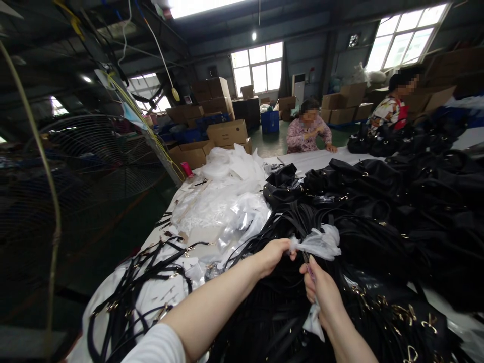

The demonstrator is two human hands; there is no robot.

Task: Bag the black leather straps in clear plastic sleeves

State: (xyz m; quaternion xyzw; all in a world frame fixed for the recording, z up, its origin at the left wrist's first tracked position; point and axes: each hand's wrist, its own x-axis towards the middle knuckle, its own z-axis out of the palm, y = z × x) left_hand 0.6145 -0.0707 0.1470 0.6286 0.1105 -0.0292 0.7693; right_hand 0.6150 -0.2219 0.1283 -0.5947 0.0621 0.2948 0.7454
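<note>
My left hand (273,256) is closed on the gathered end of a crumpled white plastic wrap (321,243), over a bundle of black straps (298,214). Just to its right, my right hand (324,290) is closed around a slim tool (310,272) with a purplish handle; its dark tip points up at the wrap, and the fingers hide its exact kind. A piece of white material (313,322) hangs below the right palm. Under both hands lies a heap of black straps with gold clips (393,315).
Black bags (355,176) are piled to the right. Clear and white plastic sheets (230,176) cover the table's left. More black straps (139,282) lie at the near left. Two people sit across the table. A large wire fan (113,156) stands left, with cardboard boxes (227,132) behind.
</note>
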